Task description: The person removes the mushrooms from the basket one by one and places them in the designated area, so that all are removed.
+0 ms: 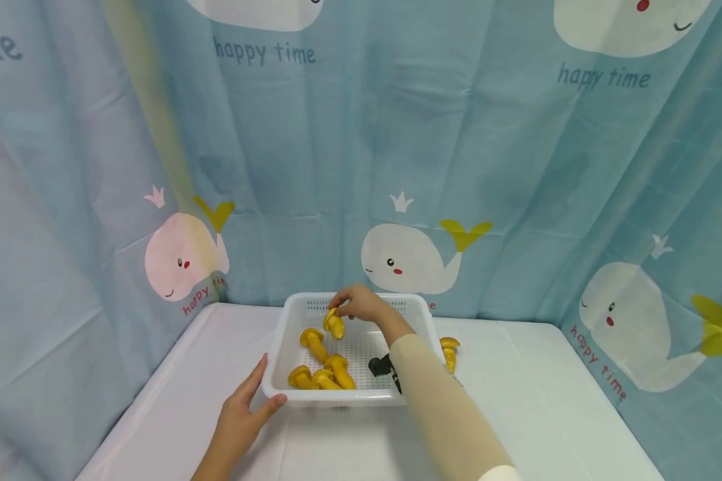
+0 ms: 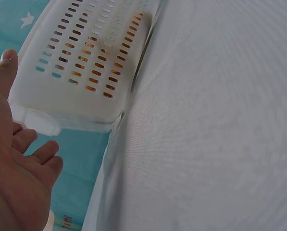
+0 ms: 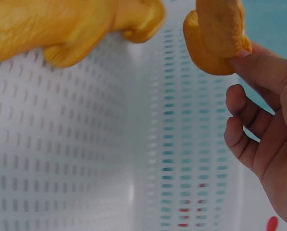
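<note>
A white perforated plastic basket (image 1: 361,395) stands on the table. My right hand (image 1: 364,304) is over its far left part, pinching a yellow toy mushroom (image 1: 335,325) between thumb and fingers; in the right wrist view the mushroom (image 3: 220,29) is held by its cap, stem toward the camera. Several similar mushrooms (image 1: 340,371) lie on the basket floor at the left. My left hand (image 1: 238,421) is at the basket's near left corner, thumb by the front rim and extended fingers along the left side. In the left wrist view, the left hand's (image 2: 20,168) other fingers are loosely bent below the rim.
One more yellow mushroom (image 1: 450,353) lies on the white table (image 1: 517,387) just outside the basket's right side. A black object (image 1: 381,365) shows beside the right sleeve (image 1: 439,407), partly hidden by it. A blue curtain (image 1: 337,167) with whale prints hangs behind the table and along both sides.
</note>
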The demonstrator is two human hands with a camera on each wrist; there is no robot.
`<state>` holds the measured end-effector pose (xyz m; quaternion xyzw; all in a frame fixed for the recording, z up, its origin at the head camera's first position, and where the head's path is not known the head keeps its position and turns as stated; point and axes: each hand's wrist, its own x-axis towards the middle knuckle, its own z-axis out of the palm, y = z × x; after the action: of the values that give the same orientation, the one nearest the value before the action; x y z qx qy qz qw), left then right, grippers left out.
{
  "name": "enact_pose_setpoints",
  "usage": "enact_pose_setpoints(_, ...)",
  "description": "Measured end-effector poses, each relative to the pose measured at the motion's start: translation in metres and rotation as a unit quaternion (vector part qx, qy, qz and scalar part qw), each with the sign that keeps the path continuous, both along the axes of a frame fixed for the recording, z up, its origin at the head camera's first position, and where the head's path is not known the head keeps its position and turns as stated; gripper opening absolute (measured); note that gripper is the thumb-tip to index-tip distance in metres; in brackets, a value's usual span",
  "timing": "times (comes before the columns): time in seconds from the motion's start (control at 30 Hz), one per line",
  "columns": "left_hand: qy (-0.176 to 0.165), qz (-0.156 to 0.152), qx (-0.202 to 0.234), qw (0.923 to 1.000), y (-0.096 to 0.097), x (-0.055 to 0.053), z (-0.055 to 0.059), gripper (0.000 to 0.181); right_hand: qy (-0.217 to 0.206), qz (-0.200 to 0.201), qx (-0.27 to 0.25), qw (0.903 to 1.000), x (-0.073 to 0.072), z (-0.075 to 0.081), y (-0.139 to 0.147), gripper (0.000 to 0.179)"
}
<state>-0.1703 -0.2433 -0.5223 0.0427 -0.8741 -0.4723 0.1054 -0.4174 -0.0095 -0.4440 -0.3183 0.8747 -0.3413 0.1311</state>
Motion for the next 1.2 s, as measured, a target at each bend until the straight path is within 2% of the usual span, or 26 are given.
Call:
enact_pose_setpoints(0.27, 0.019, -0.002, 0.003, 0.9998, 0.0, 0.0, -0.004, 0.092, 0.029, -0.008, -0.019, 0.9994, 0.013, 0.029, 0.006, 0.017)
enact_pose_setpoints(0.43, 0.029, -0.005, 0.001, 0.9996, -0.002, 0.0, -0.007, 0.09, 0.046, -0.022, -0.035, 0.9981, 0.024, 0.04, 0.009, 0.018)
enact_pose_setpoints(0.83, 0.042, -0.013, -0.004, 0.999, -0.003, -0.002, -0.007, 0.088, 0.098, -0.067, -0.071, 0.9904, 0.06, 0.057, 0.032, 0.016)
enact_pose_setpoints(1.2, 0.039, -0.006, 0.007, 0.9992, -0.001, -0.001, -0.006, 0.093, 0.112, -0.099, -0.131, 0.9801, 0.087, 0.062, 0.066, 0.016)
